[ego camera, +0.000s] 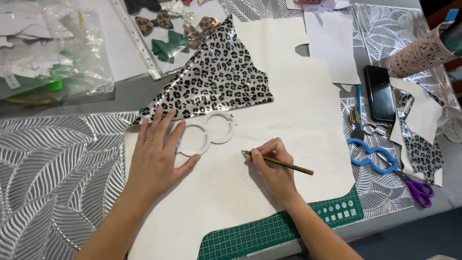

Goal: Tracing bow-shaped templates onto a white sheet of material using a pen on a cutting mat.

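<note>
From the head camera, the person is drawing shapes on a big white sheet (288,110) that fills the middle of the picture. This looks like the tracing step.

The right hand (272,166), just below the middle, pinches a pencil (279,162) between thumb and fingers. The pencil tip points left and touches the sheet. Faint round pencil lines show near it.

The left hand (156,156), left of the middle, lies flat with its fingers spread, pressing the sheet down. Its fingertips reach the leopard-print piece (216,77), which is the sheet's folded-over corner in the upper middle. Just beside this hand lies a white double-ring template (207,132).

I think the next line needs a still sheet and a template that does not slide.

The sheet looks smooth, thin and bendy. It lies on a green cutting mat (269,231) at the bottom. Purple-handled scissors (411,183) and a blue template (373,156) lie at the right.
</note>
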